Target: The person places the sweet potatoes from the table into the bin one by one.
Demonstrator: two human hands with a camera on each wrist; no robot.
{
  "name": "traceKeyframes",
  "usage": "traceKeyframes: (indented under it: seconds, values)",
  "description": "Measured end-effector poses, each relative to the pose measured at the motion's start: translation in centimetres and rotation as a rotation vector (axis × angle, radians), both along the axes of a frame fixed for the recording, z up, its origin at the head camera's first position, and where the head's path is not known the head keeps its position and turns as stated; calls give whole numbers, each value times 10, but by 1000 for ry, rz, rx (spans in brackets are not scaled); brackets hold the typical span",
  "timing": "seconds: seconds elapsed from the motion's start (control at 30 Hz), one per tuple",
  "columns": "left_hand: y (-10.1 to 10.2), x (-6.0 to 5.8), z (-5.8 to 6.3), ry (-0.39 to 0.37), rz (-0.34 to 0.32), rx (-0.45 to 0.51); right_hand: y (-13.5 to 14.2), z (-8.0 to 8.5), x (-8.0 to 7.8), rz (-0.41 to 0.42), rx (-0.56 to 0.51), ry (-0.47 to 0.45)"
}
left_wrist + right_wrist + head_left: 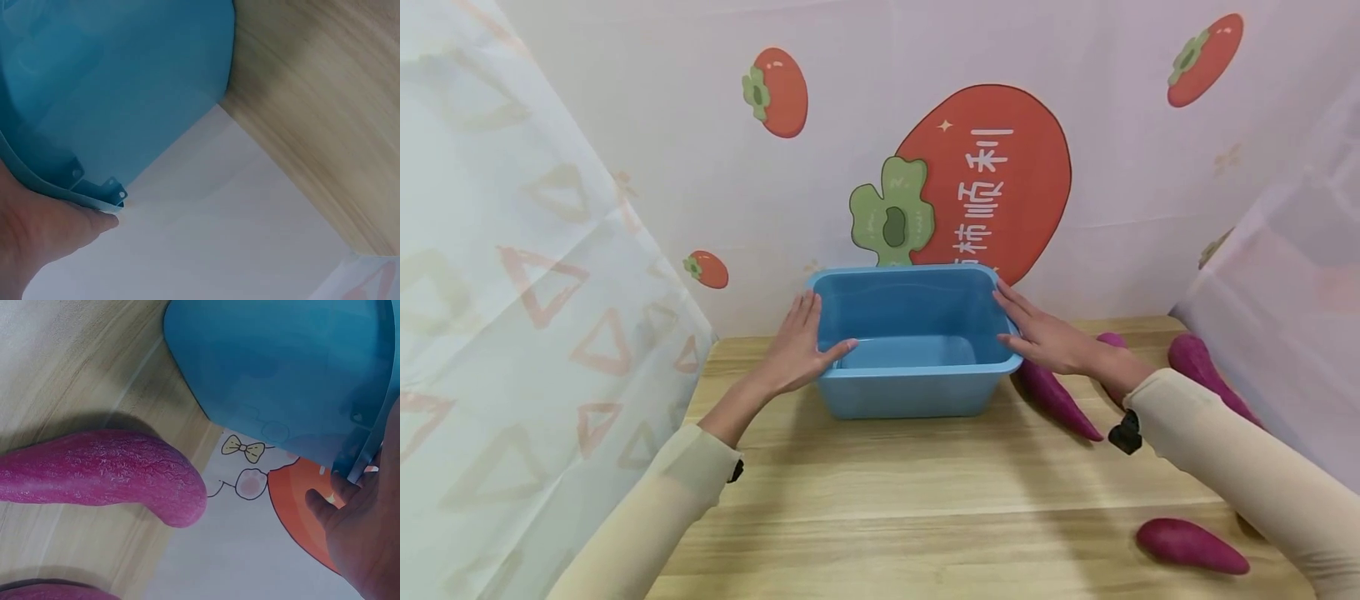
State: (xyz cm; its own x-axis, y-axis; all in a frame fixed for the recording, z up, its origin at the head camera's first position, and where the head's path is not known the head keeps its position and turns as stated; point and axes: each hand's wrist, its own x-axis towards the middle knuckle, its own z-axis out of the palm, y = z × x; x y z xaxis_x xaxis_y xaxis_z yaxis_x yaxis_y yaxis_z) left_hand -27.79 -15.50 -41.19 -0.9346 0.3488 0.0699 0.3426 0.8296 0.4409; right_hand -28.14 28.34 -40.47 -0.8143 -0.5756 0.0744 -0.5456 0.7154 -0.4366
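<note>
A light blue plastic bin (910, 393) with nothing inside stands at the back of the wooden table, near the wall sheet. At its left rim, my left hand (797, 346) grips the edge, thumb over the inner side and fingers along the outside. My right hand (1045, 337) holds the opposite rim the same way; fingertips reach under the lip in the right wrist view. Just below the right hand, a purple sweet potato (1060, 404) lies beside the bin. Its rounded end and skin show closely as a purple sweet potato (106, 469) in the right wrist view.
More purple sweet potatoes lie on the right: one by the side sheet (1206, 367), one partly behind the right wrist (1111, 340), one near the front (1191, 546). Patterned sheets (587, 292) hang at the back and both sides of the wooden table (880, 508).
</note>
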Motion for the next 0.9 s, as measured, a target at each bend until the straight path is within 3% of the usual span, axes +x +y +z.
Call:
traceKeyframes:
  seconds: [0.23, 0.57, 0.9]
  values:
    - [-2, -1, 3, 11, -4, -65, -2, 4, 2, -7, 19, -12]
    - [-2, -1, 2, 0, 7, -65, 1, 9, 7, -43, 45, -31]
    - [0, 0, 3, 7, 8, -61, 11, 19, 25, -47, 80, -1]
